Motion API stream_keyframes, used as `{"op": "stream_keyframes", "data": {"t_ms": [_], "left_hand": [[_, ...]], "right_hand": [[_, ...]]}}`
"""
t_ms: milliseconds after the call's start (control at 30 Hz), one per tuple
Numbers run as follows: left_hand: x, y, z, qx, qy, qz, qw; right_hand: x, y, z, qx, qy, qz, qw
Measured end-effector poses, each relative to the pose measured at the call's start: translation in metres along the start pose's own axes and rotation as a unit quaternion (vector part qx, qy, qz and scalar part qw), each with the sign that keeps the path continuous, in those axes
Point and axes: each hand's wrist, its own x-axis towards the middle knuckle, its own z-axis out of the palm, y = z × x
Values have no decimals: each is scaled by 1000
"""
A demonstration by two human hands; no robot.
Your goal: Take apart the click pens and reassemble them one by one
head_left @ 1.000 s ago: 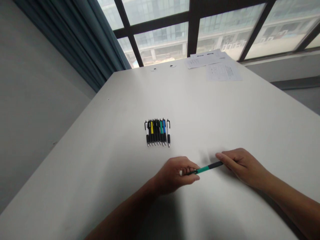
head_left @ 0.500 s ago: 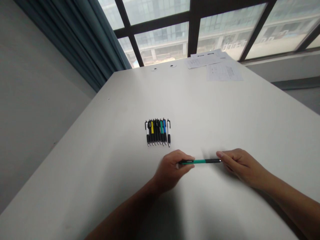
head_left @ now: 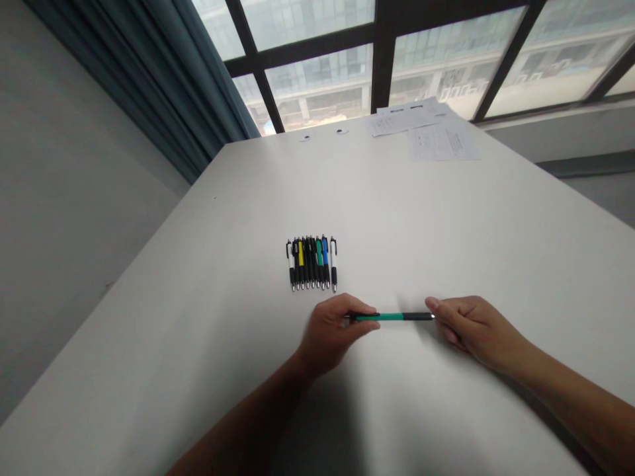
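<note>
A green ballpoint pen (head_left: 393,317) with a black grip lies level between my two hands, above the near part of the white table. My left hand (head_left: 333,330) is closed on its clip end, thumb on one side and fingers on the other. At the silver tip end, my right hand (head_left: 466,324) is closed with its fingertips on the pen. Just beyond my left hand, a row of several click pens (head_left: 311,263) lies side by side, tips toward me. White, black, yellow, green and blue barrels show in the row.
The white table (head_left: 238,218) stretches to the window (head_left: 322,73). Printed papers (head_left: 444,141) lie at its far right corner. Two small round fittings (head_left: 341,131) sit near the far edge. A blue curtain (head_left: 163,79) hangs at the left.
Both hands and the green pen sit slightly farther left in view, along with a small shift of the whole scene. The hold on the pen looks the same.
</note>
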Motion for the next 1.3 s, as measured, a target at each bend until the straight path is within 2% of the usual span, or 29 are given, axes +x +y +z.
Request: {"op": "stream_keyframes", "data": {"t_ms": [100,167,233,333,433,633,967,1300], "left_hand": [[2,-4,-1,-31,15,19,999],[3,-6,-1,-87,15,-8,996],[4,-6,0,-165,2,-48,985],[6,-5,3,-267,-32,-75,960],[7,-4,6,-309,-55,-83,946],[6,-2,7,-305,-53,-117,944],[6,2,9,-262,-85,-131,952],[4,2,10,-239,-70,-148,957]], "right_hand": [[-2,1,2,79,-106,20,991],[-5,1,9,160,-199,28,966],[-8,2,19,257,-263,32,929],[-12,3,36,385,-296,49,873],[-14,3,47,441,-305,60,842],[-11,4,52,461,-267,41,845],[-10,5,52,449,-265,48,852],[-10,5,50,447,-255,65,855]]}}
